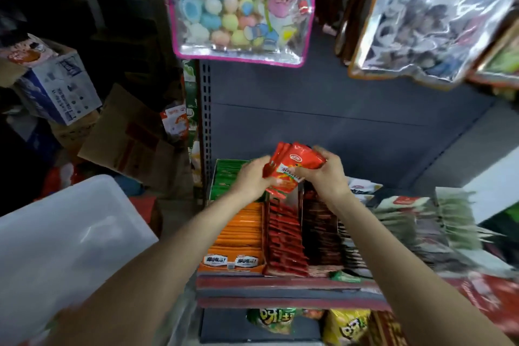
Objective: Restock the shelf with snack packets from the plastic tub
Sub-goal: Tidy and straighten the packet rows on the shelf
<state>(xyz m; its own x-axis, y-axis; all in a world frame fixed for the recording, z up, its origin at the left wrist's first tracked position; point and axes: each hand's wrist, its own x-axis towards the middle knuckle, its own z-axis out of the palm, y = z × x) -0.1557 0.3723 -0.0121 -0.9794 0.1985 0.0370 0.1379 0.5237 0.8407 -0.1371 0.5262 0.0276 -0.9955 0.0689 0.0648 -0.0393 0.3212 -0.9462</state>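
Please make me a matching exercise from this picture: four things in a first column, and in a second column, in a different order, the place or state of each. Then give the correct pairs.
Things:
1. red snack packets
2. plastic tub
3. orange packets
4. clear bag of soft toys

Places or states:
A. hanging above the shelf
B. gripped by both hands, the left hand and the right hand
C. in a row at the left of the shelf, beside a red row
D. at the lower left, beside the shelf

Pairs: 1-B, 2-D, 3-C, 4-A
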